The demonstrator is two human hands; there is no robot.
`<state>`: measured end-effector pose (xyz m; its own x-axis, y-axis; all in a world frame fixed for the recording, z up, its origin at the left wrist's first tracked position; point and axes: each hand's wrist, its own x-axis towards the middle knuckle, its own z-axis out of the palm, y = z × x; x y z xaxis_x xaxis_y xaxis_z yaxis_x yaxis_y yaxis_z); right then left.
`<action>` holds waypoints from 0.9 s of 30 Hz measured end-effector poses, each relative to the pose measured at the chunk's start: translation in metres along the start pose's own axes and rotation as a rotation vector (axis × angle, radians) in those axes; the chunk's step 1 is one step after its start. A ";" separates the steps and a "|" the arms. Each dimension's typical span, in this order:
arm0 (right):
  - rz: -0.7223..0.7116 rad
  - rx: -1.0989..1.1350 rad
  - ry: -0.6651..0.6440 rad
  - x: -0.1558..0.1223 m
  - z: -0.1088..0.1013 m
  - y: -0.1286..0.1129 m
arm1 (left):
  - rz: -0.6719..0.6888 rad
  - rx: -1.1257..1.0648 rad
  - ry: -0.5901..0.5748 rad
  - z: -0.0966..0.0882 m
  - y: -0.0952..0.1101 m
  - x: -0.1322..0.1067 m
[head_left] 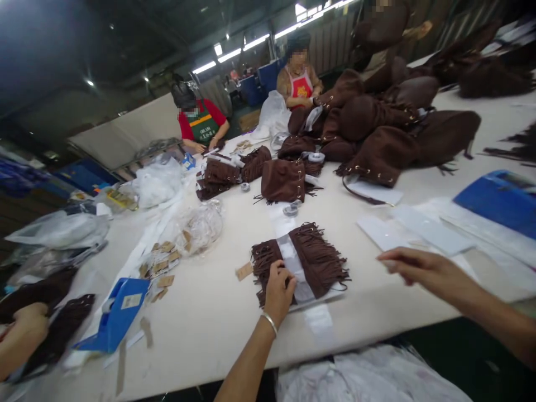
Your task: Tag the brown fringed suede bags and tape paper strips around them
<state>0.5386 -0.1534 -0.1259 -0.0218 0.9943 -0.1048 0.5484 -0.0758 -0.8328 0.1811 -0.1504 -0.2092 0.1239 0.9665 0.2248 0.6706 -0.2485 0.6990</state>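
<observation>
A dark brown fringed bag (320,259) lies flat on the table before me, with a clear plastic strip (291,257) across its middle. My left hand (280,290), a silver bangle on its wrist, presses curled fingers onto the bag and the strip. A tan cardboard tag (244,271) sticks out at the bag's left side. Off to the right, my right hand (412,265) is raised over the table, thumb and fingers drawn together. Whatever is at its fingertips, if anything, is too blurred to name.
Blue tape dispensers (121,315) (500,201) stand left and right. Cardboard tags (161,265) lie beside crumpled plastic (201,226). Brown bags (372,134) are heaped behind, with white sheets (431,226) at right. Two people work across the table; another person's hand (27,332) is at left.
</observation>
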 end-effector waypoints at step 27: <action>0.429 -0.430 -0.186 0.047 0.222 -0.096 | 0.051 -0.142 0.030 -0.001 -0.008 -0.006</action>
<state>0.2992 -0.1161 -0.1714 0.1510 0.8495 -0.5056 0.8263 -0.3892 -0.4072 0.1744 -0.1542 -0.2155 0.1316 0.9505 0.2816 0.5533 -0.3062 0.7747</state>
